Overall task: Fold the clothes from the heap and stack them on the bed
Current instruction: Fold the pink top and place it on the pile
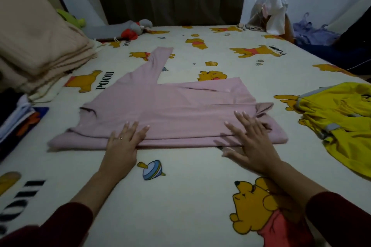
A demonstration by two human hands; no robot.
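A pink long-sleeved top (164, 108) lies spread across the middle of the bed (190, 196), its near edge folded over and one sleeve (159, 60) pointing away from me. My left hand (124, 142) lies flat with straight fingers on the near left part of the fold. On the near right part my right hand (249, 140) presses flat, fingers spread. A crumpled yellow garment (343, 124) with grey trim lies at the right edge of the bed. At the far left edge sits a stack of folded dark and white clothes (18, 118).
A pile of folded beige blankets (38, 46) fills the left side. A grey and red soft toy (132, 28) and a green one (72, 19) lie near the dark curtain. White and blue clothes (281, 12) are heaped at the far right.
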